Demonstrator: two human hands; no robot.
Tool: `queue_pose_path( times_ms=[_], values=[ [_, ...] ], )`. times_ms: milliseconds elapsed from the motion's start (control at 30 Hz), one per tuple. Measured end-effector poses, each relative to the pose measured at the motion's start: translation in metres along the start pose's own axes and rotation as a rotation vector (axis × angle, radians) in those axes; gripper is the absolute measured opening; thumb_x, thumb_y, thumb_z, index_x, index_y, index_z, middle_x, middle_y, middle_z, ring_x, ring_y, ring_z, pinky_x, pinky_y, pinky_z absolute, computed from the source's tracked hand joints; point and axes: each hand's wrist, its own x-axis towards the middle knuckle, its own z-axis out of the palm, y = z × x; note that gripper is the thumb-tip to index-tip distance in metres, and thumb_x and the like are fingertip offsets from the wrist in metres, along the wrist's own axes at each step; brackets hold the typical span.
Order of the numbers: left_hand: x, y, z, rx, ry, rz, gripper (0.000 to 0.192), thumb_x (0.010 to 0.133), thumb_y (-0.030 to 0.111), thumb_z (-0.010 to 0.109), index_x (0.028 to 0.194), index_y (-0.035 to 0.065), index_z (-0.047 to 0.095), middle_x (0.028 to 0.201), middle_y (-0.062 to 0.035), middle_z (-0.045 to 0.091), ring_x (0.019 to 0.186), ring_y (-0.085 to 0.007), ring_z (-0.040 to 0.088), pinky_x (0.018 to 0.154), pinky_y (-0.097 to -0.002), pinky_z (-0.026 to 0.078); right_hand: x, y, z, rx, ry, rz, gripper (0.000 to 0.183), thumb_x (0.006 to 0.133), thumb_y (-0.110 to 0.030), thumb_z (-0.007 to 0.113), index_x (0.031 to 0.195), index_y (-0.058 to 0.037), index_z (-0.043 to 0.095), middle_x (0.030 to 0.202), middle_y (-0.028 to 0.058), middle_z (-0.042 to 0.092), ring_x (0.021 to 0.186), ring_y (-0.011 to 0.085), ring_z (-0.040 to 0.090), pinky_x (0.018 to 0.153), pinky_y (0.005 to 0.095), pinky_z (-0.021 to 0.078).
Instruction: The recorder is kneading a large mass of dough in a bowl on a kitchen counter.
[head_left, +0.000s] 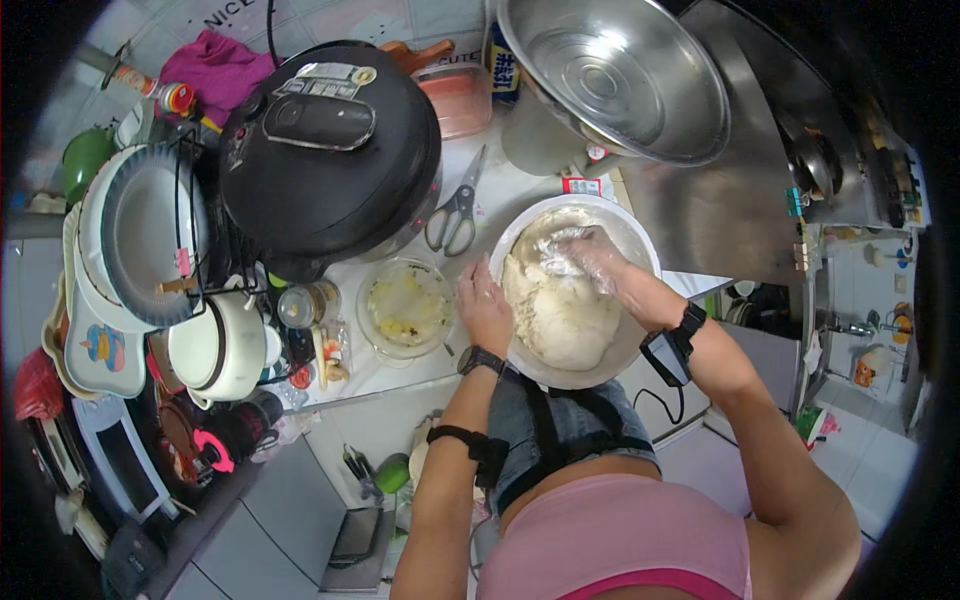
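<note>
A white bowl (651, 247) stands at the counter's front edge, close to my body. Inside it lies a large lump of pale dough (574, 330), rough and floury toward its upper left side. My right hand (589, 255) reaches into the bowl, its flour-coated fingers curled into the dough; the fingertips are partly hidden. At the bowl's left rim, my left hand (484, 307) holds the side, with flour on its fingers. Just left of that hand sits a clear round bowl (405, 307) with yellowish residue in it.
Scissors (456, 214) lie behind the clear bowl. A black electric pressure cooker (330, 150) stands at the back left, beside a dish rack (196, 225). Above the white bowl, a large steel basin (615, 75) tilts over a grey container (536, 135). A glass jar (300, 306) stands left.
</note>
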Motion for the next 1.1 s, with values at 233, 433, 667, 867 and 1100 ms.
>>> queue_pose_path(
  times_ms=[233, 433, 667, 867, 1100],
  values=[
    [0.000, 0.004, 0.005, -0.059, 0.016, 0.002, 0.044, 0.085, 0.000, 0.042, 0.129, 0.0015, 0.047, 0.122, -0.0246, 0.045, 0.115, -0.0388, 0.043, 0.100, -0.0442, 0.033, 0.011, 0.060, 0.002, -0.410, -0.048, -0.200, 0.034, 0.073, -0.004, 0.060, 0.107, 0.0025, 0.060, 0.101, 0.0210, 0.062, 0.094, 0.0247, 0.062, 0.081, 0.0318, 0.0498],
    [-0.005, -0.008, 0.001, -0.142, 0.072, -0.061, 0.047, 0.084, -0.002, 0.041, 0.131, 0.0023, 0.045, 0.123, -0.0245, 0.044, 0.116, -0.0389, 0.041, 0.099, -0.0439, 0.033, -0.014, 0.053, 0.033, -0.980, -0.016, -0.309, 0.055, 0.071, -0.017, 0.070, 0.119, 0.0020, 0.052, 0.095, 0.0235, 0.060, 0.090, 0.0336, 0.060, 0.082, 0.0385, 0.0484],
    [-0.003, -0.010, -0.001, -0.093, 0.039, -0.028, 0.044, 0.086, 0.003, 0.040, 0.130, -0.0013, 0.043, 0.123, -0.0245, 0.045, 0.115, -0.0394, 0.041, 0.100, -0.0457, 0.031, -0.042, 0.073, 0.017, -1.034, -0.029, -0.156, 0.045, 0.071, -0.013, 0.070, 0.112, 0.0023, 0.059, 0.107, 0.0247, 0.060, 0.099, 0.0327, 0.058, 0.087, 0.0364, 0.0461],
    [-0.001, -0.004, -0.001, -0.084, 0.022, -0.006, 0.043, 0.086, 0.003, 0.040, 0.129, -0.0026, 0.043, 0.124, -0.0254, 0.045, 0.116, -0.0408, 0.040, 0.101, -0.0471, 0.030, -0.053, 0.094, -0.053, -0.762, -0.008, -0.197, 0.034, 0.074, -0.006, 0.065, 0.107, 0.0031, 0.063, 0.094, 0.0155, 0.067, 0.092, 0.0236, 0.062, 0.084, 0.0305, 0.0477],
    [-0.001, -0.010, -0.001, -0.039, 0.026, -0.003, 0.042, 0.085, 0.003, 0.042, 0.126, -0.0013, 0.046, 0.124, -0.0266, 0.044, 0.118, -0.0410, 0.039, 0.101, -0.0476, 0.030, -0.048, 0.061, -0.123, -0.285, 0.259, 0.024, 0.035, 0.072, -0.003, 0.066, 0.104, 0.0085, 0.059, 0.089, 0.0128, 0.066, 0.076, 0.0180, 0.064, 0.065, 0.0300, 0.0531]
  ],
)
